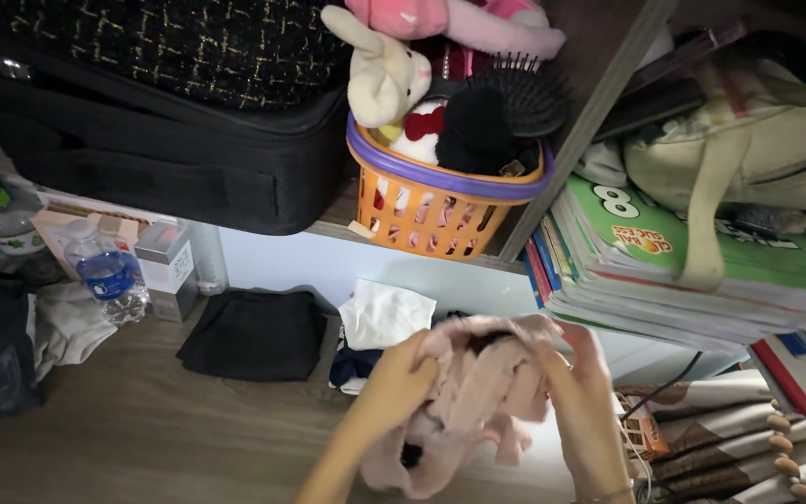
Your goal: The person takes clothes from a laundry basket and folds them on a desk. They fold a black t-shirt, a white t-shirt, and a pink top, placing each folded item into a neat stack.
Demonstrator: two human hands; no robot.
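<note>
I hold a pink fuzzy garment [478,392] bunched between both hands, low in the view, above the wooden floor [142,429]. My left hand [394,383] is closed on its left side; my right hand [585,411] grips its right edge with fingers curled in. A dark patch shows inside the folds; I cannot tell what it is.

Risk 1: the loose lower end of the garment hangs free. If either grip slackens, I judge it drops onto the floor.

Risk 2: just right of my right hand lie a cable [664,387] and rolled blinds with wooden beads [785,448]. A sweep to the right could snag the fabric there.

Risk 3: just beyond the hands sit a white folded cloth [384,313] and a black folded cloth [254,334]. A forward push could disturb both.

Risk 4: farther up, an orange basket [440,215] with a purple rim stands at the shelf edge, stuffed with plush toys [384,75] and a black hairbrush [524,93]. Lifting the garment high could knock it. A leaning stack of books [664,271] under a beige bag [748,140] could slide likewise.
</note>
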